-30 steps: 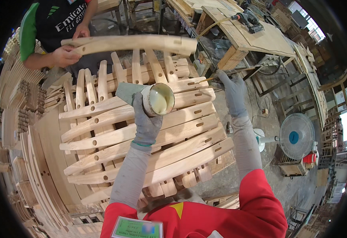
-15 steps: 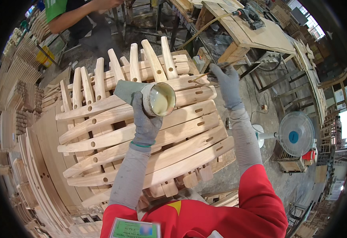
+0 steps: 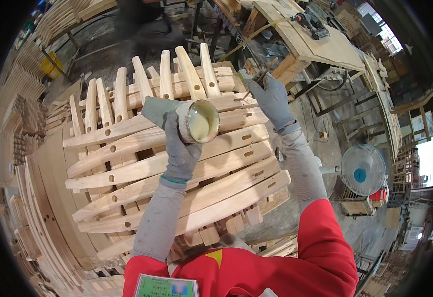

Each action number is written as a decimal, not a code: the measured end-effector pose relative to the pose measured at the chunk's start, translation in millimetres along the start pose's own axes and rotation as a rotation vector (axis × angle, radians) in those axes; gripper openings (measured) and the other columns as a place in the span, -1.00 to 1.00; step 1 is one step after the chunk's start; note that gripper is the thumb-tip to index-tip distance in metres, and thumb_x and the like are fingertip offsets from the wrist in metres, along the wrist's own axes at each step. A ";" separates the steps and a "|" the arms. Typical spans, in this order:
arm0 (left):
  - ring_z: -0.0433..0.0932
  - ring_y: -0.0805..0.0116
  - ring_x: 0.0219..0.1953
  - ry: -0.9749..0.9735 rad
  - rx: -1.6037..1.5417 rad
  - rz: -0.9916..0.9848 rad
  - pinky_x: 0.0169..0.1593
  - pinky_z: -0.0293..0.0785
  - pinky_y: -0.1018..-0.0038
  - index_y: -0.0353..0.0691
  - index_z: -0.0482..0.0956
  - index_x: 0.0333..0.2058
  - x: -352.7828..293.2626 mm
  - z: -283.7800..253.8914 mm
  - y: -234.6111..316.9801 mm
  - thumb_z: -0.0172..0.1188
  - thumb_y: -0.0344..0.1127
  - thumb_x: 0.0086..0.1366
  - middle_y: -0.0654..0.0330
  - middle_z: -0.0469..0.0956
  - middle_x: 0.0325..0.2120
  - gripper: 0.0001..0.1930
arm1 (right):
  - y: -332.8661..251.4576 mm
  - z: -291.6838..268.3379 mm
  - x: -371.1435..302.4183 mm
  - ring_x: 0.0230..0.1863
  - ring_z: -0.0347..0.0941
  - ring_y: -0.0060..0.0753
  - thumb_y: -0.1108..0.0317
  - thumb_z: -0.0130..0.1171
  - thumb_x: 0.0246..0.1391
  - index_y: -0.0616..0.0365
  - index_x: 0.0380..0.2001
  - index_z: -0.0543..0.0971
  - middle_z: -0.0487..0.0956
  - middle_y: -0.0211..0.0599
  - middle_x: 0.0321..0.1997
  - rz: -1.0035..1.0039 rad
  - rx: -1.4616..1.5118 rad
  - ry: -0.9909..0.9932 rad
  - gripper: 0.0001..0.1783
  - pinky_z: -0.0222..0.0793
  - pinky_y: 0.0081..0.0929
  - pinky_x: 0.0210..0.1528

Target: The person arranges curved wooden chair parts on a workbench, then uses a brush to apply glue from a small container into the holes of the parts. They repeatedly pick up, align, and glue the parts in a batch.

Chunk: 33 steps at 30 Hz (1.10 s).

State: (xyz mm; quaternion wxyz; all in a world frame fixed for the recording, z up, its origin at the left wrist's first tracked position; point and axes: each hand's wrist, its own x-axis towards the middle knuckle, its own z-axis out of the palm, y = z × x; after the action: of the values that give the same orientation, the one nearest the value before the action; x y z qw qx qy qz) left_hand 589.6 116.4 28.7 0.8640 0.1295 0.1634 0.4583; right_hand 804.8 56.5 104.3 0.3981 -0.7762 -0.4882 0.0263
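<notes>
In my gloved left hand [image 3: 182, 157] is a round cup [image 3: 183, 124], tilted so its mouth shows cream-coloured, glue-like liquid [image 3: 204, 126]. A flat grey-green piece [image 3: 160, 112] juts out to the left beside the cup, against the same hand; its kind is unclear. My gloved right hand [image 3: 274, 103] pinches a thin wooden stick [image 3: 269, 68]. The stick's lower end points at the slotted end of a curved wooden bar [image 3: 228, 102]. More pale curved bars [image 3: 226, 163], with round holes at left and slots at right, lie side by side below both hands.
Upright wooden pieces [image 3: 165, 74] stand along the far side of the bars. A workbench [image 3: 320, 47] with a power tool [image 3: 311, 25] is at far right. A fan [image 3: 363, 170] stands at right. Wooden parts [image 3: 23, 116] are stacked at left. Another person [image 3: 149, 29] is beyond.
My right hand has come slightly left and down, bringing the stick's lower end over the slotted bar end. The cup stays nearly in place. The other person's green sleeve has left the view.
</notes>
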 end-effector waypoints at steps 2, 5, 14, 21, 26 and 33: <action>0.41 0.35 0.01 -0.007 0.006 0.005 0.13 0.34 0.32 -0.09 0.39 -0.01 0.1 0.0 0.0 -0.04 0.04 0.30 0.28 0.47 -0.08 -0.58 | -4.5 8.0 2.0 -0.42 0.43 0.10 0.10 0.19 -0.03 0.24 -0.41 0.50 0.50 0.01 -0.52 0.036 -0.042 -0.054 -0.64 0.31 -0.18 -0.37; 0.41 0.35 0.01 -0.014 0.032 -0.012 0.13 0.33 0.33 -0.09 0.40 -0.02 -3.8 0.8 4.1 -0.04 0.04 0.30 0.28 0.47 -0.08 -0.59 | -9.0 16.8 5.5 -0.46 0.47 -0.03 0.18 0.21 -0.02 0.27 -0.38 0.50 0.52 -0.04 -0.53 0.047 -0.013 -0.071 -0.67 0.36 -0.28 -0.40; 0.40 0.32 0.02 -0.050 0.049 0.024 0.14 0.32 0.33 -0.13 0.39 -0.01 -4.4 4.5 -1.5 -0.08 0.06 0.32 0.27 0.47 -0.07 -0.56 | 15.6 -29.9 -13.2 -0.37 0.53 -0.45 0.55 0.14 0.02 0.44 -0.32 0.48 0.56 -0.15 -0.33 0.294 0.820 0.065 -0.84 0.54 -0.62 -0.30; 0.38 0.30 0.05 -0.075 0.237 0.115 0.16 0.28 0.35 -0.14 0.35 0.05 -13.5 8.1 6.2 -0.11 0.06 0.32 0.24 0.44 -0.02 -0.52 | -67.7 -30.8 -89.3 -0.33 0.53 -0.47 0.55 0.23 -0.04 0.42 -0.31 0.50 0.59 -0.13 -0.34 0.227 0.812 -0.061 -0.79 0.49 -0.62 -0.25; 0.38 0.32 0.05 -0.052 0.231 0.089 0.15 0.29 0.39 -0.11 0.35 0.05 -22.1 17.8 5.7 -0.08 0.05 0.31 0.26 0.42 -0.01 -0.53 | -78.7 -5.2 -126.2 -0.24 0.54 -0.43 0.65 0.17 -0.03 0.36 -0.29 0.53 0.60 -0.16 -0.28 0.248 0.821 -0.004 -0.82 0.48 -0.56 -0.15; 0.38 0.32 0.06 0.068 0.120 0.142 0.16 0.28 0.38 -0.17 0.32 0.08 -21.4 14.1 9.9 -0.01 -0.01 0.30 0.22 0.41 0.01 -0.53 | -75.9 -6.1 -168.5 -0.08 0.51 -0.29 0.75 0.04 -0.10 0.35 -0.31 0.49 0.53 0.02 -0.10 -0.064 0.903 -0.014 -0.77 0.47 -0.44 -0.10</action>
State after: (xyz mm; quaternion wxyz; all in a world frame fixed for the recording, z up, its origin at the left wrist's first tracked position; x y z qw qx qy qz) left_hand 576.6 103.0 48.8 0.8139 0.1768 0.2100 0.5120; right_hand 663.5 -62.7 98.7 0.6941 -0.5091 -0.4544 0.2294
